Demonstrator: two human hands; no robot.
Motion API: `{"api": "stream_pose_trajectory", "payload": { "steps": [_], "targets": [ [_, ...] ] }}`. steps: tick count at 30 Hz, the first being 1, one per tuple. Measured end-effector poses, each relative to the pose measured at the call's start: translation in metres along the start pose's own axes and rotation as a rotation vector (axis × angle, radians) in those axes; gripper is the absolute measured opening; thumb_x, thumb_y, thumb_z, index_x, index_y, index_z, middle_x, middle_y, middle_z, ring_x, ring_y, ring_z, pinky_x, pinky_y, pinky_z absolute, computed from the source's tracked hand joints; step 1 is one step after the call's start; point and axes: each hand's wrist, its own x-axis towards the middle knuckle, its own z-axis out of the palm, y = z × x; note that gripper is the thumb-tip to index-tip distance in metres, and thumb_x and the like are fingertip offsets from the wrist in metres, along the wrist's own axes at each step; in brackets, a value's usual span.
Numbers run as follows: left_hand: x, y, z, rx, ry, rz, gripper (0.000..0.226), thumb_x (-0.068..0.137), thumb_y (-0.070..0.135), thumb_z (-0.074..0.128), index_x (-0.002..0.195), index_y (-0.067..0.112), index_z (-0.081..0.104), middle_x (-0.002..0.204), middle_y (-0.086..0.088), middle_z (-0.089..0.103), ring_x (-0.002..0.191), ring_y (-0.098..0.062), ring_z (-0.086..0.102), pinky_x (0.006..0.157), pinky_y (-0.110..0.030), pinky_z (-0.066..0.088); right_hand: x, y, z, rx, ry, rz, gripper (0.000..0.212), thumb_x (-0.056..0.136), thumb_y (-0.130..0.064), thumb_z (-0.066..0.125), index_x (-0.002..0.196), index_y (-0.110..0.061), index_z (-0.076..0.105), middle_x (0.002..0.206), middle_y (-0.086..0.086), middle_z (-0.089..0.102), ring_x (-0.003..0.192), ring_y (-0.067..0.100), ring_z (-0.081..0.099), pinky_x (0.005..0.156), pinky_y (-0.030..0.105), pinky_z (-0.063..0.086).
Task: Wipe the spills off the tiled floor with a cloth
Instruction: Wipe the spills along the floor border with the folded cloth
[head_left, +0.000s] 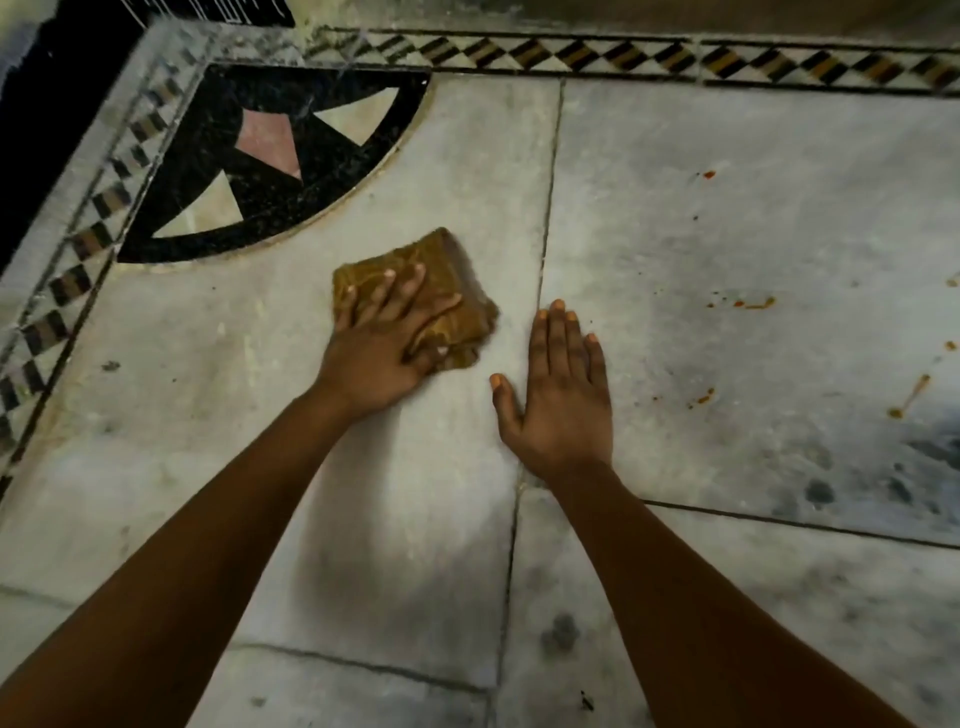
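A folded brown-yellow cloth (447, 265) lies on the pale marble floor (727, 218) near the middle of the view. My left hand (384, 343) presses flat on the cloth with its fingers spread and straight. To its right, my right hand (561, 395) rests flat on the bare floor, fingers straight, holding nothing. Orange-red spill drops (756, 303) dot the tile to the right, with a longer streak (909, 397) near the right edge and a single spot (709, 174) farther back.
A black quarter-circle inlay (218, 171) with pink and cream pieces fills the far left corner. A checkered border strip (623, 57) runs along the far edge and down the left side. Dark grout lines (548, 208) cross the tiles.
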Motion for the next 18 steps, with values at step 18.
{"api": "stream_pose_trajectory", "payload": {
  "steps": [18],
  "targets": [
    [-0.050, -0.023, 0.011, -0.014, 0.036, -0.254, 0.066, 0.084, 0.064, 0.024, 0.145, 0.043, 0.010, 0.158, 0.002, -0.003, 0.144, -0.027, -0.005, 0.112, -0.050, -0.006, -0.001, -0.001, 0.000, -0.019, 0.009, 0.001, 0.077, 0.090, -0.051, 0.024, 0.149, -0.004, 0.007, 0.157, 0.016, 0.006, 0.146, 0.025, 0.004, 0.118, 0.037, -0.001]
  ]
}}
